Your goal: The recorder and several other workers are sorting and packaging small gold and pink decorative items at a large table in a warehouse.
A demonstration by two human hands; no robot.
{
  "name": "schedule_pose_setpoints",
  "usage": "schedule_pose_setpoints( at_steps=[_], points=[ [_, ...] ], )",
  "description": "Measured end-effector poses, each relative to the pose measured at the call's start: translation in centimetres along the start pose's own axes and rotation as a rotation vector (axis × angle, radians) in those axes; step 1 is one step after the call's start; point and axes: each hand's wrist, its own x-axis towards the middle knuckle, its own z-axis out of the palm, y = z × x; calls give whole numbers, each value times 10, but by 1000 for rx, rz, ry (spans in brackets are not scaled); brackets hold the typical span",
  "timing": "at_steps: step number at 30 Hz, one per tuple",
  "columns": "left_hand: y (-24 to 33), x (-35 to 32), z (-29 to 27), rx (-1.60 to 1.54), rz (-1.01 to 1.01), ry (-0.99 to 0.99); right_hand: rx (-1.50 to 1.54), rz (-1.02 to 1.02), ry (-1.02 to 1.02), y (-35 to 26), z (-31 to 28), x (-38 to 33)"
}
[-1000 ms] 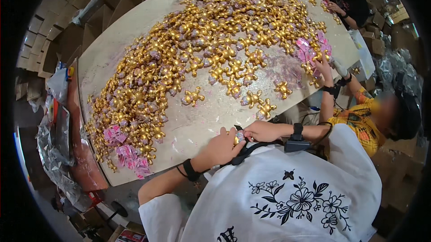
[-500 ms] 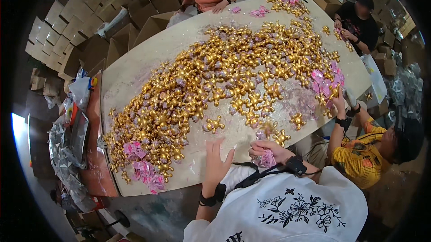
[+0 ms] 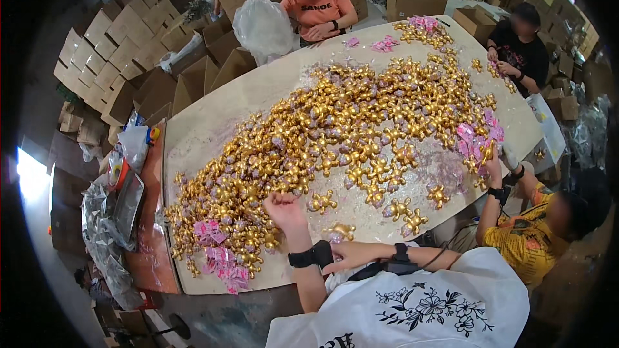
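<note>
A large heap of small gold star-shaped figures (image 3: 335,135) covers the pale table (image 3: 206,129). My left hand (image 3: 284,209) reaches to the near edge of the heap with its fingers curled; whether it holds a figure is hidden. It wears a black wristband. My right hand (image 3: 343,254) lies at the table's near edge under my left forearm. Its fingers are closed on a single gold figure (image 3: 340,230) that has a bit of pink at its base. A pile of pink tags (image 3: 219,254) lies to the left of my hands.
Several other people work around the table: one at the right (image 3: 535,232), one at the far right (image 3: 522,45), one at the far end (image 3: 316,6). Stacked cardboard boxes (image 3: 129,58) stand at the left. Plastic bags (image 3: 109,219) lie beside the table.
My left hand has gone forward into the edge of the gold heap. My right hand has drawn back to the table's near edge. The view has tilted up the table.
</note>
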Motion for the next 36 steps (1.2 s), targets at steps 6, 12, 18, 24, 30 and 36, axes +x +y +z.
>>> schedule_pose_setpoints(
  at_steps=[6, 12, 18, 24, 30, 36],
  points=[
    [-20, 6, -1, 524, 543, -60, 393, 250, 101, 6, 12, 18],
    [-39, 41, -44, 1576, 846, -312, 675, 192, 437, 50, 19, 48],
    [-70, 84, -154, 2415, 550, -820, 810, 538, 401, 81, 26, 61],
    [11, 180, -287, 1614, 194, 113, 905, 513, 301, 36, 54, 80],
    [-94, 116, -215, 2176, 353, -466, 971, 608, 160, 131, 35, 83],
    [-98, 78, -175, 2447, 374, -897, 1141, 715, 3, 108, 22, 45]
  ],
)
